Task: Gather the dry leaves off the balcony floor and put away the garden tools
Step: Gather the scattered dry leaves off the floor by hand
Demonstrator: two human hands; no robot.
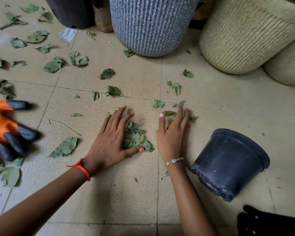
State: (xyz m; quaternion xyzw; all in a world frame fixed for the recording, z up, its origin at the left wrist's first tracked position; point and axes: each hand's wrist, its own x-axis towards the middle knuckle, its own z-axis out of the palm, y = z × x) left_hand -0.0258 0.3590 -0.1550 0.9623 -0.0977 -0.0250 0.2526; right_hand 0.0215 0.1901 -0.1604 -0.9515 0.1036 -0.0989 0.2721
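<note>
One crinkled leaf mound (pixel 136 138), textured tile (pixel 126 193)

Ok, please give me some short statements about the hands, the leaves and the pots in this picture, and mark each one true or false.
1. The left hand and the right hand are bare and lie flat on either side of a small leaf pile. True.
2. The small dark pot stands upright. False: it lies on its side, to the right of the right hand.
3. The orange glove is on the left hand. False: it is at the left edge, apart from that hand.
4. Loose leaves lie scattered over the floor tiles. True.
5. The blue-grey ribbed planter lies tipped over. False: it stands upright at the back.
</note>
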